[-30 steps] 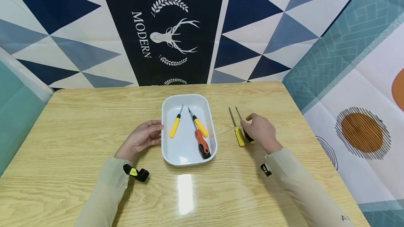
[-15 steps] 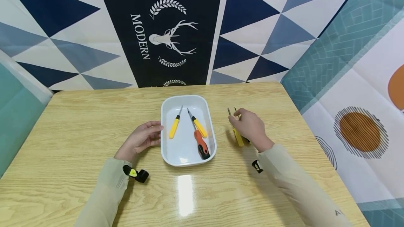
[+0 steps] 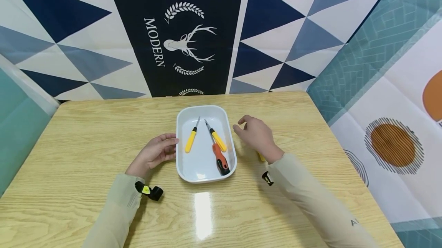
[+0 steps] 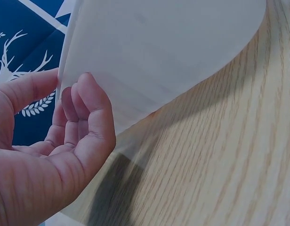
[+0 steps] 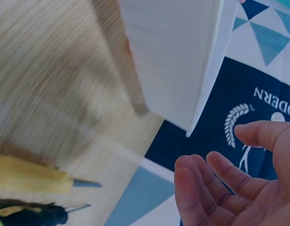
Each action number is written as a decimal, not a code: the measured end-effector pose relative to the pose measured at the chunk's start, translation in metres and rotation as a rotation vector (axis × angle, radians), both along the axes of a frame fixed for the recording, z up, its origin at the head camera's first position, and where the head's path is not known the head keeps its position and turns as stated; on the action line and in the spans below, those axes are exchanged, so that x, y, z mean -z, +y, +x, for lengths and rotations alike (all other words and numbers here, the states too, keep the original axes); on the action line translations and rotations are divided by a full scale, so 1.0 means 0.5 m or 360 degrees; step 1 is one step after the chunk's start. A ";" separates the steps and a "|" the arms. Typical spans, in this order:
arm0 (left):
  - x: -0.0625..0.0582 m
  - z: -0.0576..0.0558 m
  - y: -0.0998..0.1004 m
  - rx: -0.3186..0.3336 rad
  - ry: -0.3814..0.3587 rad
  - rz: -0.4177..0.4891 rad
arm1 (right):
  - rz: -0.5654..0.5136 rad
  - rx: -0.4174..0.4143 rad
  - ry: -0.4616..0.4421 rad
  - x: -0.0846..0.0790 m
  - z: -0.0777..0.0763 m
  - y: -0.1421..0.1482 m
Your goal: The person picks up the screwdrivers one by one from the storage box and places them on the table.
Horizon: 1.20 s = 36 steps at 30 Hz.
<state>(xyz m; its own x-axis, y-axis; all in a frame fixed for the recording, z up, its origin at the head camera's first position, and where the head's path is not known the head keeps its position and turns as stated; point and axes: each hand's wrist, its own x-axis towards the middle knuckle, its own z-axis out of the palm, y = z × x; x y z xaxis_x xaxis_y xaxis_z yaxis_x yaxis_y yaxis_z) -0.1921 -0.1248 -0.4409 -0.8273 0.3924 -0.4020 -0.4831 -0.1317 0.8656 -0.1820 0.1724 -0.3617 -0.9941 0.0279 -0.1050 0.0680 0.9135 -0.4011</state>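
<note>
My left hand (image 3: pixel 157 152) holds the left side of a white tray (image 3: pixel 178 163). Its thumb meets the rim, with curled fingers beside the outer wall in the left wrist view. Inside the tray lie two yellow-handled screwdrivers (image 3: pixel 190 140) and a red-and-black screwdriver (image 3: pixel 220 160), which overlaps the right yellow one. Just right of the tray hovers my right hand (image 3: pixel 255 135), fingers loosely bent and holding nothing. Beneath it on the table, a yellow screwdriver (image 5: pixel 34 174) lies beside a black-handled screwdriver (image 5: pixel 34 214); the hand mostly hides both in the head view.
A wood-grain table (image 3: pixel 86 144) carries everything. Its back edge meets a patterned cloth (image 3: pixel 193 41) with a deer print. Another patterned cloth (image 3: pixel 397 144) hangs beyond the right edge. Black straps (image 3: pixel 148 190) sit at both wrists.
My right hand has moved left, from over the two loose screwdrivers to beside the tray, with nothing in it. My left hand and the tray stay put.
</note>
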 end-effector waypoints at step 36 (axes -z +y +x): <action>0.006 -0.001 0.001 -0.0018 0.0018 -0.0013 | 0.0021 -0.0219 -0.0153 0.008 -0.029 -0.147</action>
<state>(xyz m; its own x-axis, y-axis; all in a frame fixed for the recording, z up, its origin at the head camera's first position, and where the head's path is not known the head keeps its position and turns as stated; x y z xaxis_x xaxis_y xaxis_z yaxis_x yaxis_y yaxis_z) -0.1926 -0.1245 -0.4439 -0.8362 0.3794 -0.3960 -0.4719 -0.1300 0.8720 -0.1966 0.0987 -0.3657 -0.9740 -0.1060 -0.2004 -0.0208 0.9220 -0.3867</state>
